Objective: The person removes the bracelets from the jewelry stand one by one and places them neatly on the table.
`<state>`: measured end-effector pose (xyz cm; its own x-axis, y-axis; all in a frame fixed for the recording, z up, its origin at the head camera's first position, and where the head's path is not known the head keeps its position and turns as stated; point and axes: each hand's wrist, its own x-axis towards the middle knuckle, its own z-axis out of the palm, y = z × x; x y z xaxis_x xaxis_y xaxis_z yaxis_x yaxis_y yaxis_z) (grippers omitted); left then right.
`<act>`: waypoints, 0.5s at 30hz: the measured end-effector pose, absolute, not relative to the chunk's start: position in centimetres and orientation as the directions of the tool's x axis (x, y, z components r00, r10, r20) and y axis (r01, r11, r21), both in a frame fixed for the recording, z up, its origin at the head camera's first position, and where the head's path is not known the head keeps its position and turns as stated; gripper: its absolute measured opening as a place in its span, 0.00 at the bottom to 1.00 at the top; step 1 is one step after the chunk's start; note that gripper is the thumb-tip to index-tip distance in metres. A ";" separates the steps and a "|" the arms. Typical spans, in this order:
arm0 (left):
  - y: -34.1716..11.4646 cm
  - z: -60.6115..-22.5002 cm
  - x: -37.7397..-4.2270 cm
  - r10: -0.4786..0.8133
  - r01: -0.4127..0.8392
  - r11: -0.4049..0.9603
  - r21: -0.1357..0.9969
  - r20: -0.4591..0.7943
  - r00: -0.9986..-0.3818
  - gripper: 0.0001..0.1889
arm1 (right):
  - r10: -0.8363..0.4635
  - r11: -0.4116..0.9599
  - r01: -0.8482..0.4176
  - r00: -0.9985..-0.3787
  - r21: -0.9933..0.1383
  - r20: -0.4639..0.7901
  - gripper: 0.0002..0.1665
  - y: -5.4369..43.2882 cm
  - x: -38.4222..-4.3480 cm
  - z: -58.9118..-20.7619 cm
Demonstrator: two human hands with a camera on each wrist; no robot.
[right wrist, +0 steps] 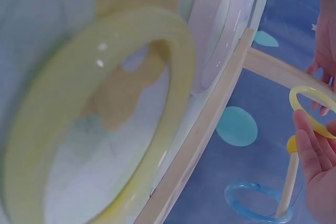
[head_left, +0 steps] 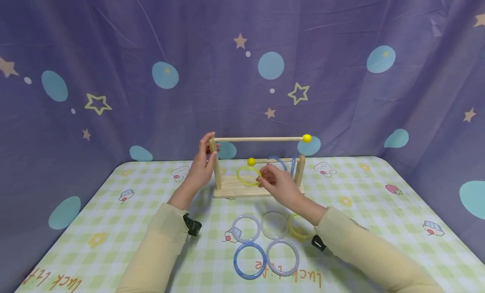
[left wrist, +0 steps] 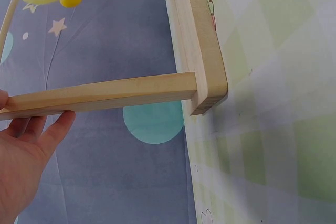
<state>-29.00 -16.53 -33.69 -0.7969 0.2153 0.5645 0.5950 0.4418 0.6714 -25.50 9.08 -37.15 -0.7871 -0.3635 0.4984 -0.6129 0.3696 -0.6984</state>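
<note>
A wooden ring stand (head_left: pixel 242 192) stands at the table's far side. My left hand (head_left: pixel 198 171) holds its left post (left wrist: pixel 110 92), thumb on one side and fingers on the other. My right hand (head_left: pixel 280 185) pinches a translucent yellow ring (right wrist: pixel 294 100) between thumb and fingertips. That ring is held upright close to the yellow ball (head_left: pixel 251 162) at the tip of the lower rod (head_left: pixel 262 161); whether the rod passes through it I cannot tell. Two blue rings (head_left: pixel 293 166) hang on the lower rod near the right post (head_left: pixel 299 171). The upper rod (head_left: pixel 261 139) carries no ring.
Several rings lie on the checked tablecloth in front of the stand: a blue ring (head_left: pixel 235 265), pale lilac rings (head_left: pixel 268 259), a pale clear ring (head_left: pixel 262 225) and another yellow ring (head_left: pixel 291 227). A purple curtain (head_left: pixel 204 74) hangs behind the table.
</note>
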 end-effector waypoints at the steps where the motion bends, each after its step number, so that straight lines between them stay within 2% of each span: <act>1: -16.5 -33.7 -29.0 0.214 0.594 0.441 0.672 0.565 -0.797 0.28 | -0.368 0.361 -0.616 -0.784 -0.700 0.500 0.07 9.2 -25.4 -37.1; 15: -16.6 -33.9 -29.3 0.212 0.606 0.439 0.663 0.579 -0.787 0.27 | -0.376 0.335 -0.605 -0.788 -0.722 0.487 0.06 11.6 -23.0 -36.2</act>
